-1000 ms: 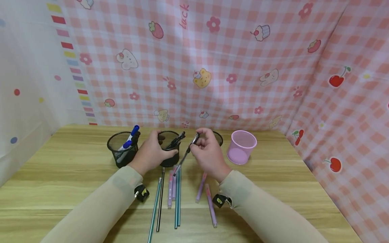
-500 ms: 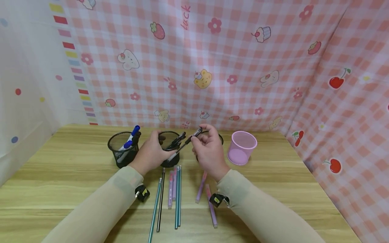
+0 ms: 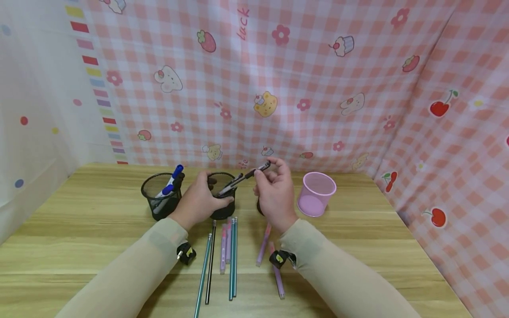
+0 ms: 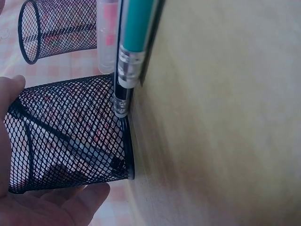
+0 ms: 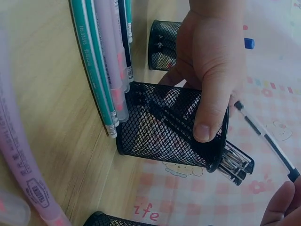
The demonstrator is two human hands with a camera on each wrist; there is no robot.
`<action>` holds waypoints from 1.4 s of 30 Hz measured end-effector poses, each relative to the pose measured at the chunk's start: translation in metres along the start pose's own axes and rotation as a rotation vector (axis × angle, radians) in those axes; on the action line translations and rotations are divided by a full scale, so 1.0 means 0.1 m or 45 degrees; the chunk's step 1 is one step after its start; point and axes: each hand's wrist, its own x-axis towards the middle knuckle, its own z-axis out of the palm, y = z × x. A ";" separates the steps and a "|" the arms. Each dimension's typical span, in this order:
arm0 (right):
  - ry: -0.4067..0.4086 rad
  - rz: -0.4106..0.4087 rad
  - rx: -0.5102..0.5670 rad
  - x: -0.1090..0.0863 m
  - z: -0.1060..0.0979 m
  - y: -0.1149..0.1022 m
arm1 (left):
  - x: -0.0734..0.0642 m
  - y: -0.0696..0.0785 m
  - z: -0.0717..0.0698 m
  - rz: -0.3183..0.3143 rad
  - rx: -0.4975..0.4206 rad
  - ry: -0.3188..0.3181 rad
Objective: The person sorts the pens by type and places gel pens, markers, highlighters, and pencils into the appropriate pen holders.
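My left hand [image 3: 195, 201] grips the middle black mesh pen cup [image 3: 222, 213], thumb along its near side and fingers round the far side. Several black pens [image 5: 235, 162] stand in that cup, their clip ends poking past the rim in the right wrist view. My right hand [image 3: 276, 196] pinches a clear-barrelled pen with a black grip [image 5: 268, 139] between thumb and fingers. The pen slants down to the left, its lower end at the cup's opening in the head view. Through the mesh, a pen inside shows in the left wrist view.
To the left, another black mesh cup [image 3: 162, 211] holds blue- and black-capped markers. A third black cup [image 3: 260, 207] is mostly hidden behind my right hand, and a pink cup [image 3: 316, 205] stands further right. Pencils [image 3: 233, 265] and purple pens [image 3: 262, 247] lie in front.
My right hand has risen slightly and turned the pen from pointing down at the table to slanting over the middle cup. My left hand keeps its hold on the cup.
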 end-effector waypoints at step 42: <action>-0.045 -0.072 -0.341 -0.08 0.06 0.17 | -0.01 0.02 0.00 -0.002 0.001 0.003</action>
